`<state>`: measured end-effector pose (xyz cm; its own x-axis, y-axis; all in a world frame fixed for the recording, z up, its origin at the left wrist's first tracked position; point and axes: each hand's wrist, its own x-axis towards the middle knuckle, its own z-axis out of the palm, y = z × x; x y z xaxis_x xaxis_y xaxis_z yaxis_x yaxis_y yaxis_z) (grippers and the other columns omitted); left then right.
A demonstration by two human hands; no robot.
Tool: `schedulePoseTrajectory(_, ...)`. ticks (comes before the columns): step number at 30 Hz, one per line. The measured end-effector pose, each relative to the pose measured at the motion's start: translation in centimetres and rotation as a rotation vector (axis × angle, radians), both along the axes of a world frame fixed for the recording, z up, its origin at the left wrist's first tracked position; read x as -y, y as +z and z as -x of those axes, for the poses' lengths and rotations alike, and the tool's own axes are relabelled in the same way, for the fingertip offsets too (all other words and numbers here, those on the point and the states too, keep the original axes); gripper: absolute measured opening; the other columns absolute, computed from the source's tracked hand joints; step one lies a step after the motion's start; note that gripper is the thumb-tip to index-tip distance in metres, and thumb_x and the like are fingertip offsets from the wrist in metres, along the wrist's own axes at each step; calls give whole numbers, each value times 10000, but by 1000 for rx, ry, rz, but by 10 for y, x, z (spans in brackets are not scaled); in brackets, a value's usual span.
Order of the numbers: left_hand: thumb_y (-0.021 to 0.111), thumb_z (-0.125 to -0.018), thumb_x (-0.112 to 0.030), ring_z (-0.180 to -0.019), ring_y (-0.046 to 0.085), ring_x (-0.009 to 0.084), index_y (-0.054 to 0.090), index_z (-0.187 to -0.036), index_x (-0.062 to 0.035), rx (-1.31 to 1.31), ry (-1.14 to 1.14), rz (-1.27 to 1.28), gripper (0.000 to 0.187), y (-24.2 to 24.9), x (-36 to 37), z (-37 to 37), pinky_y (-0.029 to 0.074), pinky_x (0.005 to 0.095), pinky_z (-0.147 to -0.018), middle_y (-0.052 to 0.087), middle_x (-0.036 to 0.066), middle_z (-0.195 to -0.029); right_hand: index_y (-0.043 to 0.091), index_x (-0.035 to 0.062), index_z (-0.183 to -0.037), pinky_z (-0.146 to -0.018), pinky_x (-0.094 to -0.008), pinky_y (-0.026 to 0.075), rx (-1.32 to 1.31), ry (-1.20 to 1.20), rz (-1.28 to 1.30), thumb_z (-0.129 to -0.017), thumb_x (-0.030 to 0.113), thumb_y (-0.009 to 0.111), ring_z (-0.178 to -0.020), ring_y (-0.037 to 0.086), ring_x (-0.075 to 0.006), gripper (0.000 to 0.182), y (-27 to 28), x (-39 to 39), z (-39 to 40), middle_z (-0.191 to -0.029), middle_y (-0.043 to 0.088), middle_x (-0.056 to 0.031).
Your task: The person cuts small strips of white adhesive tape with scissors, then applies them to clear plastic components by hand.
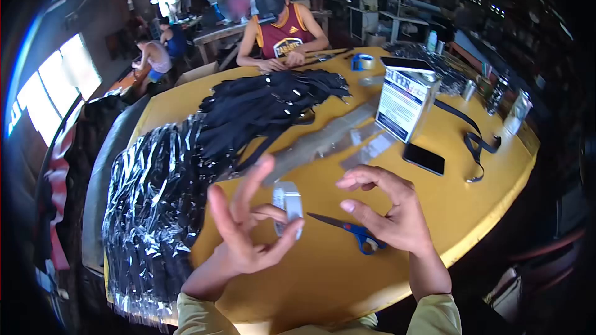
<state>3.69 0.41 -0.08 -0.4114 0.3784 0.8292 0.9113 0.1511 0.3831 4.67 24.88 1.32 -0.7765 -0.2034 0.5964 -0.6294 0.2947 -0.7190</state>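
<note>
My left hand [248,236] has its thumb and a bent finger on a roll of clear tape [287,201], gripping it above the yellow table [298,291]; the other fingers stick up, spread. To the right, my right hand [388,211] is open, fingers curved and thumb apart, with nothing visible between them. Just below it lie scissors [357,232] with blue handles, blades pointing left. On the left of the table, black straps in shiny clear plastic [152,223] adjoin a heap of loose black straps [267,105].
A labelled tin [403,105] bears a dark flat device [406,64]. A phone [423,159], clear plastic pieces [372,149] and a black strap [475,139] lie nearby. Across the table, a person [288,31] works by a blue tape dispenser [358,62]. Bottles [516,111] stand right.
</note>
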Motion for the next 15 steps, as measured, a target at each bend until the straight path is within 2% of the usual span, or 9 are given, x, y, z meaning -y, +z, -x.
schedulePoseTrajectory(1,693,-761,154,-1325,448,354,-266,-1504,-250,-4,-83,28,1279,-1,3,1,584,272,-710,175,400,-1496,622,22,-1185,-850,-342,538,-10,13,-2,-815,54,753,-953,688,-200,394,5,6,2,-1063,705,-98)
schedulePoseTrajectory(4,688,-772,162,-1239,536,339,-259,-1505,-272,-13,-84,43,1274,2,3,-4,580,266,-706,176,398,-1496,607,24,-1214,-877,-366,540,-74,87,-107,-801,91,777,-989,688,-242,451,17,25,7,-1081,702,-103)
schedulePoseTrajectory(5,680,-773,174,-1264,515,343,-252,-1508,-283,-22,-125,47,1272,-1,4,-4,574,263,-692,175,396,-1499,603,31,-1226,-883,-373,537,-63,104,-110,-800,92,775,-996,687,-247,463,18,30,8,-1086,701,-99)
schedulePoseTrajectory(7,694,-775,144,-1230,544,345,-251,-1511,-258,-37,-92,70,1264,-3,4,-6,567,255,-677,201,396,-1491,604,32,-1216,-879,-377,535,-123,124,-85,-815,112,758,-987,686,-264,436,16,38,14,-1061,705,-102)
schedulePoseTrajectory(9,714,-806,81,-1142,605,369,-254,-1509,-227,-116,4,84,1235,0,2,-6,585,270,-655,235,413,-1469,615,22,-1160,-845,-390,537,-225,124,-125,-829,128,732,-936,687,-288,367,17,42,18,-979,707,-103)
schedulePoseTrajectory(11,713,-802,72,-1115,614,362,-246,-1508,-170,-131,53,26,1216,-13,-3,-4,573,248,-616,241,423,-1459,607,16,-1121,-810,-415,534,-243,150,-144,-820,125,705,-871,680,-317,335,11,39,19,-912,690,-114)
schedulePoseTrajectory(13,684,-801,99,-1080,619,342,-233,-1511,-149,-73,-40,-51,1185,-25,0,3,555,232,-585,241,428,-1456,585,9,-1153,-842,-415,538,-118,194,-203,-826,78,686,-967,662,-299,349,14,37,17,-1043,665,-121)
schedulePoseTrajectory(14,661,-801,97,-963,651,290,-193,-1525,-150,-61,-30,-67,1147,-26,-4,3,544,226,-613,248,393,-1480,585,9,-1153,-842,-415,538,-103,134,-211,-826,78,686,-967,662,-299,349,10,36,16,-1043,665,-121)
schedulePoseTrajectory(15,638,-801,95,-846,682,238,-154,-1540,-151,-54,5,-78,1110,-25,-7,2,532,221,-642,255,357,-1505,579,5,-1141,-797,-427,533,-230,91,-230,-796,84,676,-923,657,-322,367,8,38,16,-983,656,-141)
